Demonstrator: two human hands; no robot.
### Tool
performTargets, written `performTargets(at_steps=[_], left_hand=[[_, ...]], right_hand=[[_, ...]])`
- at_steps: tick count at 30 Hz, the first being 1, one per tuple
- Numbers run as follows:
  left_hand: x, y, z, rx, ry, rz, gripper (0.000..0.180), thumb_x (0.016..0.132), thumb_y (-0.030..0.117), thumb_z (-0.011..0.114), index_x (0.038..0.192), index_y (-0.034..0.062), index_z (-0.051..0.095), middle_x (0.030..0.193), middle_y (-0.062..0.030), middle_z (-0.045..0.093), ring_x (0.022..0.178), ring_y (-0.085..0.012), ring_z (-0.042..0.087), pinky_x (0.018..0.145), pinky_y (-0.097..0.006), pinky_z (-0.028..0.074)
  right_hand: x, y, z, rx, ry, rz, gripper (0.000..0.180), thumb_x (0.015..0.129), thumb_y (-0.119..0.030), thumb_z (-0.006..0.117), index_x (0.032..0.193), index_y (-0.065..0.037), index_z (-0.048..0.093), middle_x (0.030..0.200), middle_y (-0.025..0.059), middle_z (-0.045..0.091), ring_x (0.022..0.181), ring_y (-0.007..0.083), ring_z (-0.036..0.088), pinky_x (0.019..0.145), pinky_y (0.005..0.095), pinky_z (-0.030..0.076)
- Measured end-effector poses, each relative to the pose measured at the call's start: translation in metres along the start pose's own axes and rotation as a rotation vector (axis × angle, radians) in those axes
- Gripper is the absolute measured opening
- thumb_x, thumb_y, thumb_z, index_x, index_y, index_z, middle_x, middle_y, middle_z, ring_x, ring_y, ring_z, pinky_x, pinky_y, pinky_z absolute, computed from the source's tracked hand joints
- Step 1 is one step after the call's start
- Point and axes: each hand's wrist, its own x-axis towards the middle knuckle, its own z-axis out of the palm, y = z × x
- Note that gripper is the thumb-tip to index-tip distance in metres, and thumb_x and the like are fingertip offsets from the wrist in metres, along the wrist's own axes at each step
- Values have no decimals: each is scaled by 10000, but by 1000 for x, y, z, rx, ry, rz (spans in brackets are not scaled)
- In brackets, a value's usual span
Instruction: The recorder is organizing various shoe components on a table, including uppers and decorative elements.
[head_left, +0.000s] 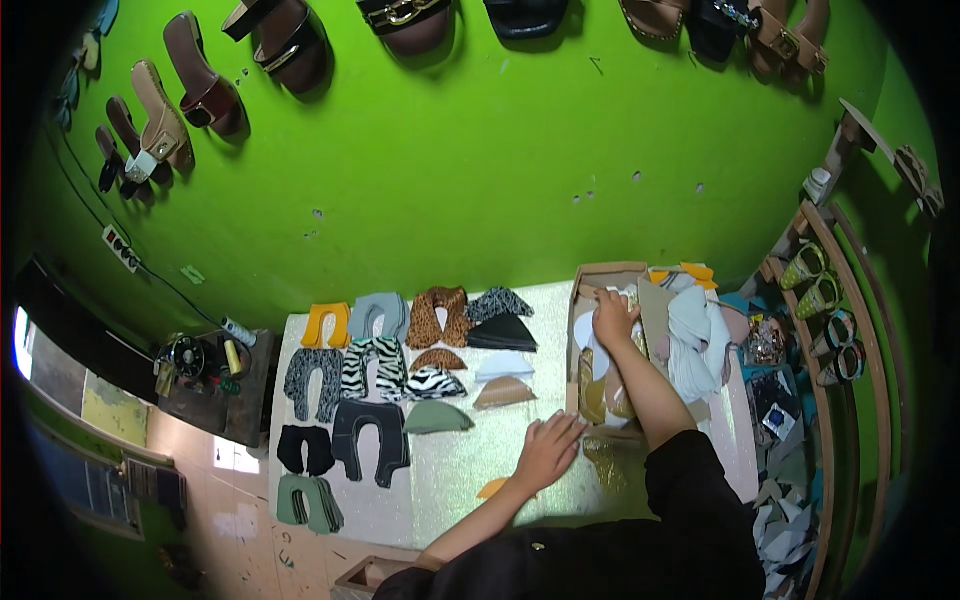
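My left hand lies with its fingers stretched out on the pale shiny tabletop, near the front left corner of an open cardboard box. An orange-yellow piece lies beside my left wrist, partly covered by it. My right hand reaches over the far part of the box, its fingers down among cut pieces there; whether they grip anything is hidden. Brown and olive pieces show in the box below that hand. Pale cloth-like pieces are heaped at the box's right side.
Cut U-shaped pieces in yellow, grey, leopard, zebra and black lie in rows on the table's left, with half-round pieces beside them. Sandals hang on the green wall. A wooden rack and scraps stand at right.
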Motion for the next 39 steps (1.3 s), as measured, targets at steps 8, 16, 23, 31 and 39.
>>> performTargets(at_steps=[8,16,23,31,39], left_hand=[[4,-8,4,-56,-114,-19,432,838,202,555,1264,182,493,1370,-100,411,1285,-305,357,1004,-536,228],[2,-5,-2,-102,-68,-74,435,843,210,540,1274,174,490,1363,-93,433,1300,-294,343,1018,-499,189],[-41,-6,-25,-1069,147,-521,311,938,264,470,1042,5,607,915,-70,605,897,-181,555,850,-299,411],[-103,7,-56,-892,9,-732,386,945,319,478,956,-35,632,803,-42,613,766,-106,552,766,-233,427],[-130,-1,-60,-980,222,-824,329,921,293,543,808,-6,623,750,-28,608,699,-84,533,683,-221,420]], right_hand=[[22,0,19,-20,-62,70,306,762,-165,595,1067,-172,578,1079,79,524,1087,270,456,934,593,258],[-19,-9,-19,150,189,-83,171,811,-166,563,979,-140,574,1005,50,576,1023,232,504,940,527,242],[-159,-65,-104,525,324,-446,28,765,-152,648,756,-157,622,777,-16,603,792,166,564,844,435,266],[-288,-74,-85,506,105,-664,199,688,-136,686,867,-223,690,826,-58,566,820,139,531,819,399,264],[-309,-78,-60,903,-373,-16,429,778,-259,654,1168,-119,543,1105,98,543,1087,231,470,934,399,286]])
